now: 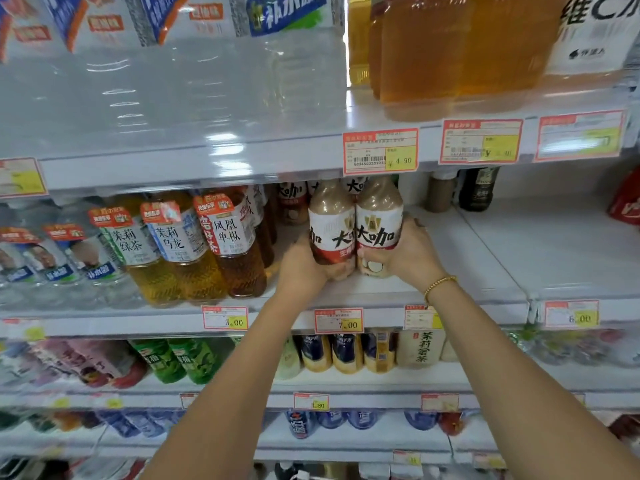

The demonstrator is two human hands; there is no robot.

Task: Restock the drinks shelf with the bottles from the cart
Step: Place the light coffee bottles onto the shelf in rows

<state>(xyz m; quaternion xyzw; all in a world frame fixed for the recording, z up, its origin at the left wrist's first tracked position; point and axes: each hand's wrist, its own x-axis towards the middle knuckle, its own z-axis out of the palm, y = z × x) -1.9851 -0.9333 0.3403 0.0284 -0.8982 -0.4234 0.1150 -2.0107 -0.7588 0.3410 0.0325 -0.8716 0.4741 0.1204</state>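
Held the left coffee bottle [330, 230] and the right coffee bottle [379, 226] upright, side by side and touching, at the front of the middle shelf [467, 251]. Clamped the left hand [301, 263] round the first near its base, the right hand [408, 254] round the second. Wore a gold bracelet [440, 284] on the right wrist. Sat just right of the amber tea bottles [228, 244], above the 7.00 price tag [338, 321].

This is a shop, a drinks aisle in a supermarket: white tiered shelves [485, 258] carry rows of bottled teas [180, 244] and water bottles [79, 271], and red-and-yellow price labels [380, 151] with barcodes line each shelf edge.
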